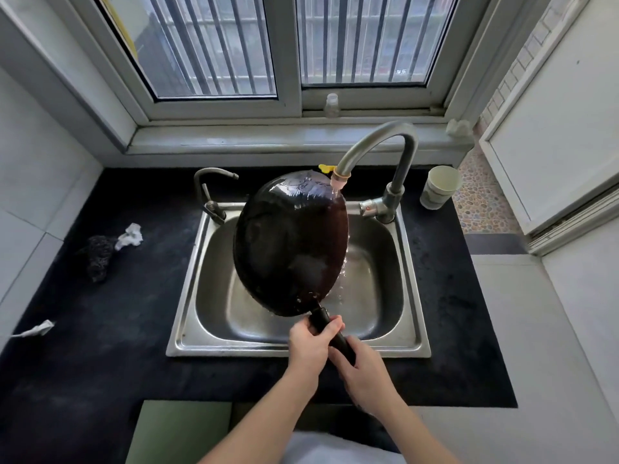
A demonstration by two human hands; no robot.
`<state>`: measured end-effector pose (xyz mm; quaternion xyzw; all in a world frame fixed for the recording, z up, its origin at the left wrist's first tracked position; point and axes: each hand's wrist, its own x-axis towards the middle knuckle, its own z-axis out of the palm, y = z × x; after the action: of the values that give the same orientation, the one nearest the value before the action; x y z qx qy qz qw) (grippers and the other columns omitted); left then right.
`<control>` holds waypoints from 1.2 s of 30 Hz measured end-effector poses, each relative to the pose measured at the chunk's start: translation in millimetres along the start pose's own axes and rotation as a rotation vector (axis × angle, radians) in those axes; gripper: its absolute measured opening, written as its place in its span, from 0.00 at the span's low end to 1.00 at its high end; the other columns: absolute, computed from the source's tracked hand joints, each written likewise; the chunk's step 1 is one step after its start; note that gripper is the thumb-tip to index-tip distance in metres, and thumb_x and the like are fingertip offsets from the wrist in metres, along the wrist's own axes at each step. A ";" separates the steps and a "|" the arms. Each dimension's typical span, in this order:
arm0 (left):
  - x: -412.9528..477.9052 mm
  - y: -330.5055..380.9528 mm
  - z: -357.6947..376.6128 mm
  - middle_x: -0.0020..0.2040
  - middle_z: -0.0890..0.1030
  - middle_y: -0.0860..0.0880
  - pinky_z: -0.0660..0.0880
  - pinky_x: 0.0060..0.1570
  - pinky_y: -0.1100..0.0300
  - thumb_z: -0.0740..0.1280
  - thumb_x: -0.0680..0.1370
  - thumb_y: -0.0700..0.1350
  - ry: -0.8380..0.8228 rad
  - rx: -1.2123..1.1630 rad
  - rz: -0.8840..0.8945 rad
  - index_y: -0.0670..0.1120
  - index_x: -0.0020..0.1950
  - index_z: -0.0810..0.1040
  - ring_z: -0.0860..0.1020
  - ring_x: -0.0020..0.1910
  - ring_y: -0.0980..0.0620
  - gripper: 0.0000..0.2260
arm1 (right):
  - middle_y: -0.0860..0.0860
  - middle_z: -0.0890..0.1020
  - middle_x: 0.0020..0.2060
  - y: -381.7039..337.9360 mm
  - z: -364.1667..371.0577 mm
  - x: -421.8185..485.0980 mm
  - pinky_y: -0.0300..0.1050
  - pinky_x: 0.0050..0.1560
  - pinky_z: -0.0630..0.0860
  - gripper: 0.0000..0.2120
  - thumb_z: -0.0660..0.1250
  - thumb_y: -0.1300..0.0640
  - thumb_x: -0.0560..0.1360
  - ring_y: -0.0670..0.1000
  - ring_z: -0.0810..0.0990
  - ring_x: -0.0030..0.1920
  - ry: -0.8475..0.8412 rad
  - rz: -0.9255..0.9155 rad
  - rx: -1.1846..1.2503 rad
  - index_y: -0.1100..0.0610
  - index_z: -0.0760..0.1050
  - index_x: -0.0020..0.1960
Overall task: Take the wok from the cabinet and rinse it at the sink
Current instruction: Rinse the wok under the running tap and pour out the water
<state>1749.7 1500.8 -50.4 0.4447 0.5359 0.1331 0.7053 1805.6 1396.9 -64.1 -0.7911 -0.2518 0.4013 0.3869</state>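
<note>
Centre frame: we are holding a round dark metal wok tilted under the curved grey tap, left hand and right hand gripping its black handle.

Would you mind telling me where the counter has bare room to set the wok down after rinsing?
Widest: the black counter right of the sink, nearer than the cup. Left is more crowded, with a dark scrubber, crumpled paper and a torn scrap; bare counter lies between those and the sink.

Both hands grip the wok handle under the running faucet
</note>
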 end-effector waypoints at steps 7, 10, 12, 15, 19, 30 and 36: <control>-9.5 -12.8 -15.3 0.47 0.86 0.44 0.79 0.54 0.53 0.74 0.73 0.41 -0.041 0.026 -0.024 0.42 0.50 0.82 0.84 0.51 0.46 0.07 | 0.48 0.83 0.36 1.1 18.9 -24.2 0.36 0.30 0.75 0.06 0.66 0.51 0.79 0.42 0.79 0.27 0.073 0.049 -0.047 0.49 0.76 0.55; -15.5 -15.1 -15.3 0.46 0.87 0.46 0.79 0.50 0.58 0.75 0.73 0.43 -0.071 0.051 -0.020 0.43 0.50 0.81 0.84 0.49 0.50 0.08 | 0.49 0.83 0.34 5.1 18.1 -32.1 0.39 0.28 0.75 0.05 0.67 0.52 0.79 0.43 0.78 0.24 0.104 0.055 -0.049 0.48 0.76 0.54; -19.9 -14.8 -13.4 0.45 0.86 0.48 0.77 0.43 0.66 0.75 0.73 0.42 -0.096 0.056 -0.007 0.43 0.50 0.81 0.83 0.47 0.53 0.08 | 0.50 0.83 0.32 5.7 16.8 -37.9 0.40 0.27 0.75 0.04 0.67 0.53 0.79 0.45 0.78 0.24 0.129 0.048 -0.020 0.48 0.76 0.54; -22.7 -13.7 -8.9 0.44 0.86 0.50 0.77 0.42 0.68 0.75 0.73 0.41 -0.132 0.067 0.008 0.43 0.50 0.81 0.84 0.47 0.54 0.08 | 0.52 0.83 0.32 4.0 13.0 -44.6 0.42 0.26 0.77 0.03 0.67 0.55 0.79 0.53 0.81 0.27 0.182 0.039 -0.004 0.49 0.76 0.52; -23.4 -12.5 0.9 0.47 0.87 0.49 0.79 0.53 0.58 0.76 0.72 0.44 -0.187 0.107 0.017 0.45 0.51 0.81 0.83 0.50 0.54 0.10 | 0.53 0.84 0.34 0.6 3.4 -48.4 0.41 0.31 0.78 0.01 0.67 0.55 0.79 0.55 0.82 0.34 0.207 0.046 0.018 0.49 0.76 0.50; -21.2 2.7 29.9 0.46 0.87 0.49 0.79 0.56 0.53 0.74 0.74 0.38 -0.259 0.056 0.043 0.45 0.50 0.81 0.85 0.50 0.52 0.07 | 0.43 0.84 0.32 3.7 -27.0 -39.1 0.33 0.29 0.73 0.03 0.71 0.54 0.77 0.42 0.81 0.29 0.226 -0.004 0.110 0.50 0.79 0.49; -14.6 11.7 19.2 0.53 0.85 0.41 0.79 0.56 0.53 0.69 0.76 0.32 -0.371 -0.211 0.008 0.37 0.56 0.78 0.83 0.55 0.44 0.09 | 0.46 0.84 0.32 -1.2 -35.2 -23.0 0.35 0.33 0.74 0.05 0.74 0.52 0.73 0.43 0.80 0.31 0.138 -0.054 0.073 0.50 0.79 0.44</control>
<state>1764.1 1488.4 -31.5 0.3872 0.3780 0.1071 0.8341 1822.0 1366.8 -39.7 -0.7953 -0.2310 0.3442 0.4424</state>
